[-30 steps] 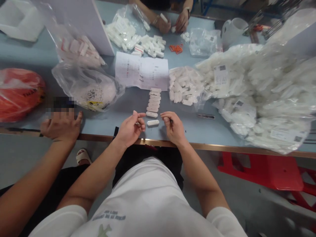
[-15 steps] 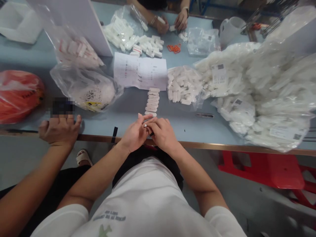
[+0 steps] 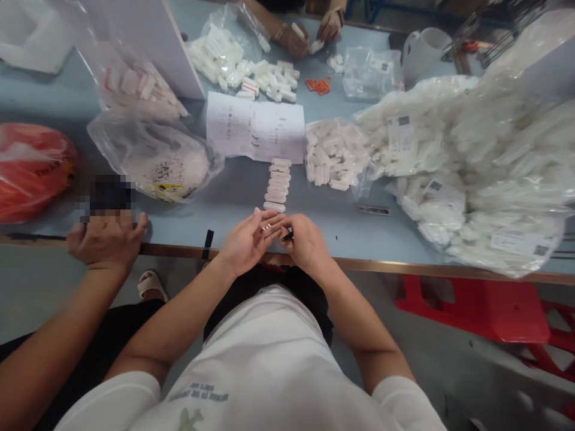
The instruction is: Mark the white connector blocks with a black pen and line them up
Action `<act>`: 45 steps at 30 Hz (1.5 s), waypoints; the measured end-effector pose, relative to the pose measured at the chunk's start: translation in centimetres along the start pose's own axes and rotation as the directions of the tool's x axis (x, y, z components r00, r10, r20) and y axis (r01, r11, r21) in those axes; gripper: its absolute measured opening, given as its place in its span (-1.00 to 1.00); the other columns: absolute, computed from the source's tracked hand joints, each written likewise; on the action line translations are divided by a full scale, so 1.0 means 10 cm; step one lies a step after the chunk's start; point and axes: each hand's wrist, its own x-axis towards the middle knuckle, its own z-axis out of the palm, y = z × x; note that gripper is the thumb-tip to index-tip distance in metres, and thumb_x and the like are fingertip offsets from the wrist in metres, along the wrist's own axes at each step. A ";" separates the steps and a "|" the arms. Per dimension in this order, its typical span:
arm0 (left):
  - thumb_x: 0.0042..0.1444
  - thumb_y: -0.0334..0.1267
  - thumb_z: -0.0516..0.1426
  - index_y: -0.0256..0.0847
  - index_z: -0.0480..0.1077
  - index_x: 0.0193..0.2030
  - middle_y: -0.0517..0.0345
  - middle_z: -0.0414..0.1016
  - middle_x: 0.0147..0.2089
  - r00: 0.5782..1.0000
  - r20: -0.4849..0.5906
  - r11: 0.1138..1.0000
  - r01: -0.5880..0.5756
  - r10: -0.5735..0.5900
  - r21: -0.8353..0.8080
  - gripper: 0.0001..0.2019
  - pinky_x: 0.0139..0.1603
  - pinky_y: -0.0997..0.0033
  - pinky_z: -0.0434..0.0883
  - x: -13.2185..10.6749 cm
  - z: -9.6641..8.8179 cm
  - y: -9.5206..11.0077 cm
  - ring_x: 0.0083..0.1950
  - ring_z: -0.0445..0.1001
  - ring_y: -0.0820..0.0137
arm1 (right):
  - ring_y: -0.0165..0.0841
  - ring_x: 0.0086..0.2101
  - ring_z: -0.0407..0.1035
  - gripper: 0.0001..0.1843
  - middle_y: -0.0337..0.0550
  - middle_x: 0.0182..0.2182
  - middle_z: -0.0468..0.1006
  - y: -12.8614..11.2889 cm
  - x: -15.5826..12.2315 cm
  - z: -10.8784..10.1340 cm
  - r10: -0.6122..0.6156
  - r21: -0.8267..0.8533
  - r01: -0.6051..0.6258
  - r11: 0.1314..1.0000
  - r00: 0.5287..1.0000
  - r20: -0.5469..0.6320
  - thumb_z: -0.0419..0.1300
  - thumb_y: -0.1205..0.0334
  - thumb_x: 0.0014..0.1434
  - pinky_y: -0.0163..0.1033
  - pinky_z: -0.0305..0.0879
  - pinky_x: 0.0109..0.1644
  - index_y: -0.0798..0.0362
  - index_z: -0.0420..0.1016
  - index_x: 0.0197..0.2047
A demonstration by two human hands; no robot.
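My left hand (image 3: pixel 245 244) is palm up above the table's front edge, its fingers stretched out. Small white pieces (image 3: pixel 266 227), too small to name, lie on those fingers. Just to the right, my right hand (image 3: pixel 306 244) pinches a small black piece (image 3: pixel 287 236) between thumb and fingers. Beyond the fingertips runs a column of flat white oblong plastic pieces (image 3: pixel 277 187), some with dark markings. Its far end meets a creased printed sheet (image 3: pixel 256 127).
Right of the column are a bag of white pieces (image 3: pixel 335 155), a grey metal cutter-like tool (image 3: pixel 372 210) and large bulging bags (image 3: pixel 453 137). A neighbour's hand (image 3: pixel 105 242) rests at left near a clear bag (image 3: pixel 157 161). Across the table, another person's hands (image 3: pixel 299 43) handle white parts.
My right hand has drawn slightly right, away from my left, and the black piece shows more. My left fingers have opened out, uncovering the small white pieces.
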 end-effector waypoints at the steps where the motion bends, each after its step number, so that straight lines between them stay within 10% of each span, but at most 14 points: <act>1: 0.32 -0.03 0.05 -0.31 0.41 -0.06 -0.15 0.54 0.02 1.000 -0.016 1.000 -0.008 0.008 -0.003 -0.66 0.12 0.22 0.46 0.00 -0.01 0.01 0.05 0.54 0.29 | -0.30 -0.31 0.38 -0.92 -0.13 -0.33 0.53 0.02 0.00 -0.02 0.056 0.023 -0.056 0.998 0.998 -0.026 0.11 0.32 0.15 -0.19 0.32 -0.19 0.01 0.40 -0.26; 9: 0.18 -0.15 0.14 -0.20 0.39 -0.21 0.31 0.32 -0.50 0.959 -0.195 0.873 -0.089 0.205 0.479 -0.84 -0.55 0.54 0.13 0.11 -0.25 0.02 -0.55 0.23 0.56 | -0.35 -0.33 0.42 -0.77 -0.12 -0.26 0.60 0.29 0.05 -0.17 0.246 0.198 -0.222 0.955 0.964 -0.105 0.10 0.19 0.20 -0.22 0.35 -0.20 0.00 0.55 -0.16; 15: 0.20 -0.01 0.12 -0.16 0.49 -0.14 0.24 0.41 -0.49 0.904 0.052 0.154 -0.128 0.424 0.980 -0.71 -0.35 0.40 0.26 0.21 -0.42 -0.02 -0.44 0.36 0.40 | -0.36 -0.38 0.42 -0.83 -0.21 -0.38 0.59 0.40 0.06 -0.08 0.280 0.204 -0.266 0.942 0.959 -0.047 0.18 0.12 0.18 -0.26 0.36 -0.24 -0.01 0.54 -0.23; 20: 0.23 0.09 0.10 -0.10 0.48 0.05 0.03 0.60 -0.04 0.875 0.255 -0.120 -0.225 0.412 0.967 -0.60 -0.07 0.32 0.35 0.30 -0.54 -0.18 -0.06 0.53 0.21 | -0.31 -0.26 0.46 -0.85 -0.14 -0.30 0.60 0.43 0.09 -0.02 0.097 0.068 -0.097 0.993 0.995 -0.005 0.14 0.24 0.23 -0.21 0.36 -0.13 -0.02 0.55 -0.22; 31: 0.31 0.12 -0.02 -0.12 0.47 0.08 -0.03 0.60 -0.07 0.836 0.351 -0.226 -0.278 0.422 0.934 -0.55 -0.09 0.29 0.36 0.31 -0.58 -0.28 -0.09 0.56 0.20 | -0.24 -0.20 0.31 -0.77 -0.02 -0.22 0.54 0.54 0.10 0.09 -0.194 -0.192 0.210 0.959 0.976 0.101 0.02 0.37 0.31 -0.14 0.30 -0.06 0.02 0.50 -0.14; 45: 0.34 0.11 -0.08 -0.12 0.47 0.05 0.03 0.62 -0.14 0.827 0.375 -0.282 -0.275 0.419 0.919 -0.54 -0.16 0.31 0.37 0.29 -0.54 -0.27 -0.15 0.57 0.25 | -0.19 -0.25 0.20 -0.70 0.00 -0.26 0.51 0.24 0.16 -0.17 -0.262 -0.504 0.458 0.732 0.873 0.412 -0.08 0.35 0.39 -0.09 0.11 -0.15 0.13 0.47 -0.05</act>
